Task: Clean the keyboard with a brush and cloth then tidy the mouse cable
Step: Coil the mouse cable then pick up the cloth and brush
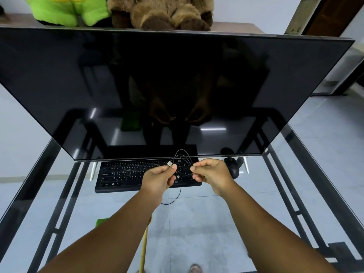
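Observation:
A thin black cable (182, 154) is looped between my two hands above the black keyboard (126, 174). My left hand (159, 179) pinches the cable near its metal USB plug (169, 164). My right hand (211, 174) pinches the other side of the loops. One strand of the cable hangs below my left wrist over the glass. The black mouse (232, 166) lies to the right of the keyboard, behind my right hand. A green cloth (101, 221) shows partly at my left forearm, and a yellow stick (143, 251), perhaps the brush handle, runs under it.
A large dark monitor (173, 85) leans over the glass desk (197, 223) and covers the keyboard's far edge. A green plush toy (67, 10) and a brown one (163, 12) sit on a shelf behind it. The desk's black frame (307, 194) runs along both sides.

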{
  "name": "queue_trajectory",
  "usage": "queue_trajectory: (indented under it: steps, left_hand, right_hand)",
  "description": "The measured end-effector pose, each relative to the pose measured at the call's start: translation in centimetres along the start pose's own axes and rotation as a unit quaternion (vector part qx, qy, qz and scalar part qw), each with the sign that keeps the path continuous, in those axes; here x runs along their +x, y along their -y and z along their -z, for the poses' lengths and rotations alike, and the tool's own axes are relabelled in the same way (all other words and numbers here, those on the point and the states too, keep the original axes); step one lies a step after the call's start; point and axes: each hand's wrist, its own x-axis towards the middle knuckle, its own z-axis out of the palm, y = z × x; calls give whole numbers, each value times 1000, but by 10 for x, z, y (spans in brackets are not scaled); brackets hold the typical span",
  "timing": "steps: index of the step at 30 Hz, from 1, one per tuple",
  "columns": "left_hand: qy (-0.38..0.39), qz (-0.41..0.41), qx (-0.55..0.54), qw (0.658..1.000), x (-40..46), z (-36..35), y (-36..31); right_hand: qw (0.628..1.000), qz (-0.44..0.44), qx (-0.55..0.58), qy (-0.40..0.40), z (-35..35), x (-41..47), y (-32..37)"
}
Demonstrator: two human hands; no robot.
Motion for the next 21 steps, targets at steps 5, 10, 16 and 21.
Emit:
queue_trajectory:
  steps: [5,10,16,21]
  left_hand:
    - [-28,5,58,998,11,-16,9]
    - [-37,20,121,992,22,-39,25]
    - [-36,34,201,978,40,-76,55]
    - [-25,25,291,956,57,-108,75]
  right_hand:
    - [998,31,-50,-12,24,8,-16]
    - [938,135,-259,-186,67,23,-52]
    - [873,151,-411,-217,116,36,-82]
    - [827,138,-515,-177,142,45,-97]
